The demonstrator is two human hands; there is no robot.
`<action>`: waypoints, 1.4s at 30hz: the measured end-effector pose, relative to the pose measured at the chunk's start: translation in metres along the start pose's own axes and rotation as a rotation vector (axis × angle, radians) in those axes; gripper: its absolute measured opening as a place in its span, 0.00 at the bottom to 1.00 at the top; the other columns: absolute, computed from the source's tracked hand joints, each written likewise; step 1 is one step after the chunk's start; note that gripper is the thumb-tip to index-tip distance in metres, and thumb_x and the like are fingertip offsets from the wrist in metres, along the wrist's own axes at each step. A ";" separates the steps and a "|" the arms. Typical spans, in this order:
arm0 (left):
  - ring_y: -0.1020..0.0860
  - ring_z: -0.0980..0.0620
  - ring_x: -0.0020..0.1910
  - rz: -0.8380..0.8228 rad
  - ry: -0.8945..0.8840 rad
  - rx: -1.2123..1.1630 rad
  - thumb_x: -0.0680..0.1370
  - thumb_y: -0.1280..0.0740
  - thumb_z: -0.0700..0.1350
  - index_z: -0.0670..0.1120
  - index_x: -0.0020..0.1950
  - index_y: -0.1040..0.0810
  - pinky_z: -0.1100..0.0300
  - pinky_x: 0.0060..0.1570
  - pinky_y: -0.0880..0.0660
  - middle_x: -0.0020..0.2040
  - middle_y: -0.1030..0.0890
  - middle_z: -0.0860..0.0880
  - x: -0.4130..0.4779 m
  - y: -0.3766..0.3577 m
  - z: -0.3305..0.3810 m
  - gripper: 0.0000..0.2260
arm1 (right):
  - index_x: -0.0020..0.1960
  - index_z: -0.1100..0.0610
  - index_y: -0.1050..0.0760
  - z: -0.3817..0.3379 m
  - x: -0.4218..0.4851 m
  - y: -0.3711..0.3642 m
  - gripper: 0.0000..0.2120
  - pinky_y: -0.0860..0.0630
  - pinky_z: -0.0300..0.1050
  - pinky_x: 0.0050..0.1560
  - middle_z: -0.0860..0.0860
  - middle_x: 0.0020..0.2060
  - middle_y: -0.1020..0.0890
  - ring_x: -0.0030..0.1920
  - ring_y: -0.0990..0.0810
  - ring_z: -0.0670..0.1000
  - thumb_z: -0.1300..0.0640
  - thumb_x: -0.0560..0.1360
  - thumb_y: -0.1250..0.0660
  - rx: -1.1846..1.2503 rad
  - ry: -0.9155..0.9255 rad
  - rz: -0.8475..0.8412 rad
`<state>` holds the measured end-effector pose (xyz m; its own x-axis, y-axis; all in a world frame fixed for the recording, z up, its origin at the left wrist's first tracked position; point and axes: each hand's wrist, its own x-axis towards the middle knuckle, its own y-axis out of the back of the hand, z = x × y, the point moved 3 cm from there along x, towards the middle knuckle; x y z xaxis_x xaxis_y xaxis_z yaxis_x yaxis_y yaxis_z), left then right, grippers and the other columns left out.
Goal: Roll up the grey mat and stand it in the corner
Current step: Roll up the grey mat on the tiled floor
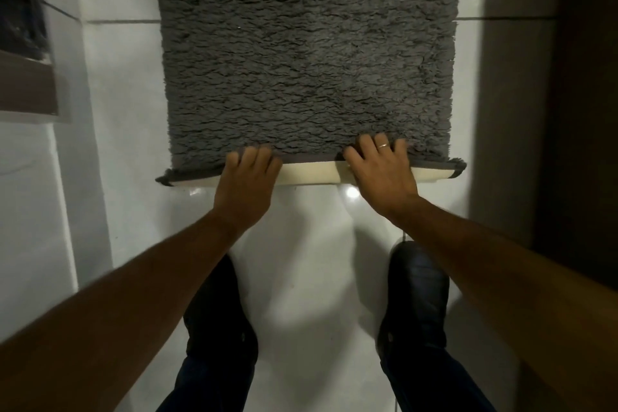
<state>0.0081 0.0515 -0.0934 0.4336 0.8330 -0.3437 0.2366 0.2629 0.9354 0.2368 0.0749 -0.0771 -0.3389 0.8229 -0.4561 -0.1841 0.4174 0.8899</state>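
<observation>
A shaggy grey mat (307, 53) lies flat on the white tiled floor, running away from me. Its near edge is folded over once, so a strip of cream backing (311, 172) faces up. My left hand (249, 181) grips this folded edge left of centre, fingers curled over onto the pile. My right hand (381, 170), with a ring on one finger, grips the same fold right of centre. Both forearms reach down from the bottom corners of the view.
My two dark shoes (220, 311) (414, 298) stand on the glossy tiles just behind the mat. A white wall with a brown ledge (26, 87) runs along the left. A dark wall or door (582, 110) borders the right.
</observation>
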 end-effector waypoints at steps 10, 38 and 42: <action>0.29 0.39 0.62 -0.155 0.032 0.015 0.72 0.34 0.44 0.43 0.71 0.37 0.39 0.57 0.30 0.68 0.29 0.41 0.002 -0.010 -0.001 0.28 | 0.68 0.60 0.29 0.020 -0.009 -0.018 0.33 0.29 0.61 0.57 0.60 0.63 0.26 0.60 0.27 0.63 0.37 0.74 0.34 0.025 -0.030 -0.041; 0.38 0.36 0.74 -0.180 0.090 -0.018 0.75 0.38 0.64 0.38 0.78 0.48 0.34 0.71 0.44 0.75 0.37 0.37 0.021 0.001 -0.022 0.43 | 0.61 0.61 0.26 0.026 0.029 0.015 0.21 0.32 0.59 0.59 0.60 0.59 0.22 0.59 0.26 0.62 0.45 0.80 0.41 0.156 -0.069 0.092; 0.34 0.39 0.72 -0.119 0.081 -0.124 0.80 0.36 0.47 0.40 0.78 0.44 0.31 0.71 0.42 0.72 0.30 0.38 0.053 0.010 -0.035 0.30 | 0.73 0.63 0.36 0.027 0.032 0.007 0.37 0.37 0.65 0.69 0.62 0.67 0.27 0.67 0.30 0.63 0.38 0.75 0.36 0.080 -0.026 0.013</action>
<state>0.0029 0.1151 -0.0988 0.3364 0.8277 -0.4492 0.1705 0.4156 0.8934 0.2497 0.1146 -0.0855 -0.3167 0.8375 -0.4454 -0.1056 0.4355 0.8940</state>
